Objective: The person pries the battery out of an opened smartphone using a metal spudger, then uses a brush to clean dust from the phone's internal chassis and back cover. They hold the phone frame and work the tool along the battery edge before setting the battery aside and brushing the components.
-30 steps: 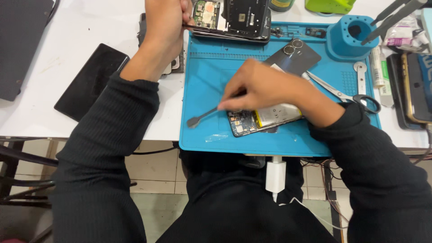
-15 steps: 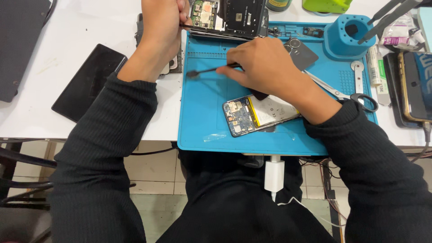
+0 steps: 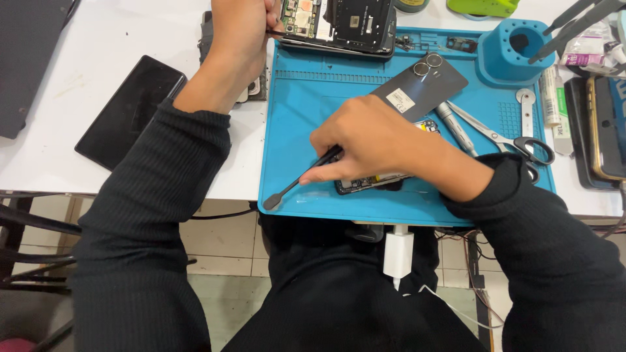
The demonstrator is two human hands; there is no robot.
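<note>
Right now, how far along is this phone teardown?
Done: the back cover is off and lies on the blue mat. In hand: the right hand has a grip on a spudger over an opened phone; the left hand steadies a second opened phone. Left: both phones still lie open.

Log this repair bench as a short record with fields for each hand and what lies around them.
Surface: blue silicone work mat on a white table
Left hand: at the opened black phone with exposed circuit board
Right hand: grips a thin black metal spudger, over a small opened phone
Nearby: black phone back cover, steel scissors, black slab phone
</note>
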